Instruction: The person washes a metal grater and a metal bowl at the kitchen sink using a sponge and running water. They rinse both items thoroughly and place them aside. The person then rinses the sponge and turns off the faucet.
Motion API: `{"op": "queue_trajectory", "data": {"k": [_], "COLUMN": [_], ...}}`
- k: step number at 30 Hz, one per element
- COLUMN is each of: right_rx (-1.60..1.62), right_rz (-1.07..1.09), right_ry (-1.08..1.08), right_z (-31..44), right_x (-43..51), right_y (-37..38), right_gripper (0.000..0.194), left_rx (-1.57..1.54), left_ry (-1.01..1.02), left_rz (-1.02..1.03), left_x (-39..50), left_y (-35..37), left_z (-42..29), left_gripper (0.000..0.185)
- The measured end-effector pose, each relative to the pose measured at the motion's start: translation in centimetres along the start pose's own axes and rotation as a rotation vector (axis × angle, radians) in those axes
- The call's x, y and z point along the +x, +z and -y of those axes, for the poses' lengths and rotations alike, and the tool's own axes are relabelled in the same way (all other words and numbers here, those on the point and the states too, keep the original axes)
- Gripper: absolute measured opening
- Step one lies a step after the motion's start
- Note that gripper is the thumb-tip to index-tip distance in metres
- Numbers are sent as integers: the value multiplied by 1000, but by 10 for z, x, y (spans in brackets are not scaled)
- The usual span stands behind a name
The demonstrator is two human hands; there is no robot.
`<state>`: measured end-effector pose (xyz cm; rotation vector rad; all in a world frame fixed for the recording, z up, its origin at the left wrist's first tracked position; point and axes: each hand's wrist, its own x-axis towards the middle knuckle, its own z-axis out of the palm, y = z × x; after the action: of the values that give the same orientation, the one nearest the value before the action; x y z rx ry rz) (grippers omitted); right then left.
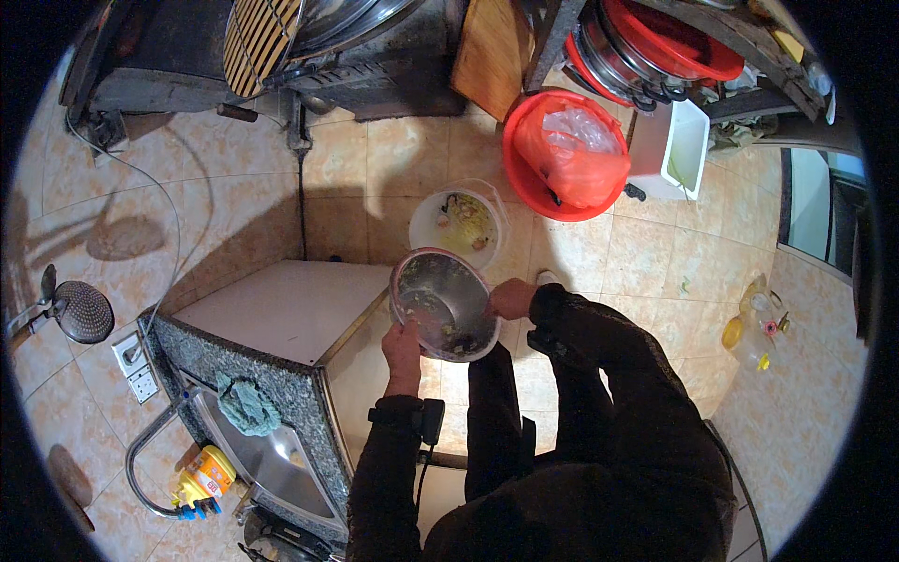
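Observation:
A deep metal basin (430,305) is held between my two hands, with wet greenish scraps clinging to its inner wall and bottom. At its near left rim, my left hand (402,355) grips the edge. The opposite side of the rim is grasped by my right hand (511,300). Just beyond the basin, a white plastic bucket (419,226) stands on the tiled floor, partly overlapped by the basin's far rim. Inside the bucket lies cloudy yellowish liquid with food scraps (469,218). Its thin handle leans to the right side.
On the left, a granite counter edge (246,337) frames a steel sink (309,467) with a green cloth (247,406) on its rim. A red basin (516,172) holding a red plastic bag (579,158) stands ahead right, beside a white box (692,151). Plastic bottles (758,327) stand farther right.

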<state>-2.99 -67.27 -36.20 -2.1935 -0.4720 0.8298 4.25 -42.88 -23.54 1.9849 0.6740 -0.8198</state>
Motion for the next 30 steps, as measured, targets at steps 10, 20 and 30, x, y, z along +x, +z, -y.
{"op": "queue_trajectory", "data": {"k": [10, 20, 30], "right_rx": [-102, -81, 145], "right_rz": [-39, -91, 84], "right_ry": [-112, 266, -41], "right_z": [3, 15, 36], "right_x": [-4, -14, -19], "right_y": [-10, -21, -35], "right_gripper": [14, 20, 26], "left_rx": [-245, -307, -145], "left_ry": [-17, 5, 162], "left_rz": [-67, -53, -102], "left_x": [-13, -19, -21], "left_y": [-5, -11, -8], "left_z": [3, 11, 18], "left_gripper": [21, 20, 25]}}
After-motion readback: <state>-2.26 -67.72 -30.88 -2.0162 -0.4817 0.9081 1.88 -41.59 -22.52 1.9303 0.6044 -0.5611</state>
